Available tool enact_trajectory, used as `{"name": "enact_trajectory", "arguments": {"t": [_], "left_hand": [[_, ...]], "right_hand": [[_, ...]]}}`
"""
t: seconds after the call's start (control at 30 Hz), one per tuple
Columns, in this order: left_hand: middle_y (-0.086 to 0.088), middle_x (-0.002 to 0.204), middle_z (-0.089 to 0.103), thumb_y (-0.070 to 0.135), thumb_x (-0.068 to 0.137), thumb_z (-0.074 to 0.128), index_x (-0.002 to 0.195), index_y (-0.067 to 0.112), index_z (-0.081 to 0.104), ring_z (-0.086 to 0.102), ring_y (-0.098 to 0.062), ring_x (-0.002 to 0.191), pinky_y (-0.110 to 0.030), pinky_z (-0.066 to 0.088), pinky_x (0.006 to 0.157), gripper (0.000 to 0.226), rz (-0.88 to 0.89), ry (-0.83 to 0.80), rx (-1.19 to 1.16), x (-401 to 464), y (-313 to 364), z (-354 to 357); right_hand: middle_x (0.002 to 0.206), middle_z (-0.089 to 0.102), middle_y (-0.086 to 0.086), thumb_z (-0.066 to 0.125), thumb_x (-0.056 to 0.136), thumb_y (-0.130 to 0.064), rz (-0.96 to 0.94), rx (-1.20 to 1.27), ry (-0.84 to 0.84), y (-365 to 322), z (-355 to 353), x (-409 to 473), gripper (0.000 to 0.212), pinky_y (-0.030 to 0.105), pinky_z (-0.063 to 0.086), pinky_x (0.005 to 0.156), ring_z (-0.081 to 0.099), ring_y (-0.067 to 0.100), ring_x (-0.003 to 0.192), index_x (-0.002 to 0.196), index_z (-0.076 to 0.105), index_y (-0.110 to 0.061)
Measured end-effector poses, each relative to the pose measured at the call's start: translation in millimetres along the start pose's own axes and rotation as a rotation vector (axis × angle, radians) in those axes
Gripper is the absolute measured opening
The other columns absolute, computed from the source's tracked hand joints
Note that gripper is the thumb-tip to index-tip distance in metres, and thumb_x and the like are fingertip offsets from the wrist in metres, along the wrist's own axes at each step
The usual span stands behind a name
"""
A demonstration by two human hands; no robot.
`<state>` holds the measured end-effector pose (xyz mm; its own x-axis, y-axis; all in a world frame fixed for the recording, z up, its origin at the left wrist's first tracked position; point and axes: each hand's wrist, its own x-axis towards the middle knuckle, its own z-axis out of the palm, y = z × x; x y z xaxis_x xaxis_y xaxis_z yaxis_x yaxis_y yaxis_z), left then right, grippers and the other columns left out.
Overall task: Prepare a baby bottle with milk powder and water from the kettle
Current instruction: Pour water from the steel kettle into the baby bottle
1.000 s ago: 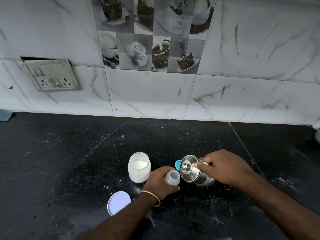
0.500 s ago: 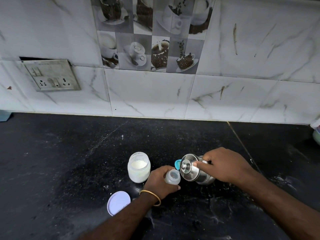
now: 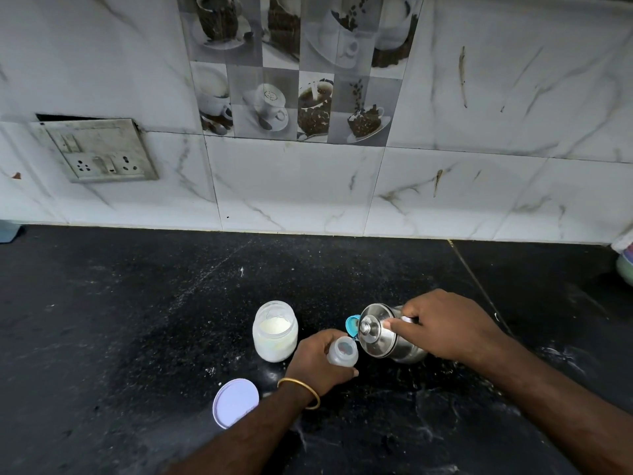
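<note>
My left hand (image 3: 317, 363) grips a small clear baby bottle (image 3: 343, 352) standing open on the black counter (image 3: 137, 320). My right hand (image 3: 448, 325) holds a steel kettle (image 3: 383, 334) tilted left, its lidded top leaning over the bottle's mouth; my thumb presses the lid. A blue bottle cap (image 3: 352, 325) shows behind the kettle's lid. An open jar of white milk powder (image 3: 275, 330) stands just left of the bottle. Its pale round lid (image 3: 235, 402) lies flat near my left forearm.
A tiled wall (image 3: 308, 186) runs along the back of the counter, with a switch and socket plate (image 3: 99, 150) at the left. A pale object (image 3: 625, 265) sits at the far right edge. Spilled white specks dot the counter.
The kettle has tipped slightly further over the bottle. Both hands have barely shifted.
</note>
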<state>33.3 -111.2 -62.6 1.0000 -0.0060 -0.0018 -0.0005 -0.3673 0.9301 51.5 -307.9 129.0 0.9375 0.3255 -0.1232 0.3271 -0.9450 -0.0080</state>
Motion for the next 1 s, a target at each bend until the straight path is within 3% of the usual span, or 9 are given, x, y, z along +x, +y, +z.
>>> {"name": "enact_trajectory", "arguments": {"t": [0.17,0.4,0.7,1.0], "left_hand": [[0.011,0.095,0.074,0.024,0.054,0.092,0.099,0.029,0.071,0.069,-0.004,0.089,-0.024,0.057,0.084,0.050,-0.010,-0.007,0.004,-0.7,-0.1,0.7],[0.009,0.094,0.074,0.028,0.052,0.092,0.090,0.042,0.066,0.070,-0.006,0.088,-0.027,0.058,0.084,0.048,-0.001,0.009,0.012,0.4,-0.1,0.8],[0.011,0.094,0.074,0.025,0.053,0.093,0.095,0.036,0.068,0.069,-0.004,0.088,-0.021,0.056,0.082,0.049,0.011,0.000,0.007,0.3,-0.8,0.6],[0.010,0.094,0.075,0.025,0.053,0.092,0.097,0.030,0.071,0.070,-0.005,0.087,-0.023,0.057,0.082,0.050,0.005,-0.005,0.003,1.6,-1.8,1.7]], "right_hand": [[0.056,0.049,-0.004,0.048,0.091,-0.066,-0.005,0.005,0.003,-0.9,-1.3,-1.0,0.057,0.026,0.027,0.049,0.044,0.006,0.051,0.056,0.047,-0.022],[0.054,0.044,-0.007,0.048,0.091,-0.066,-0.018,0.019,-0.011,-1.4,-2.6,-1.8,0.055,0.025,0.026,0.049,0.038,0.004,0.049,0.053,0.042,-0.027],[0.057,0.050,-0.006,0.045,0.091,-0.068,-0.022,-0.013,0.011,-0.5,0.3,0.2,0.057,0.026,0.028,0.050,0.043,0.006,0.051,0.057,0.048,-0.023],[0.059,0.050,-0.008,0.045,0.091,-0.069,-0.021,-0.024,0.011,-0.2,1.8,1.5,0.055,0.025,0.028,0.050,0.044,0.005,0.052,0.057,0.048,-0.026]]}}
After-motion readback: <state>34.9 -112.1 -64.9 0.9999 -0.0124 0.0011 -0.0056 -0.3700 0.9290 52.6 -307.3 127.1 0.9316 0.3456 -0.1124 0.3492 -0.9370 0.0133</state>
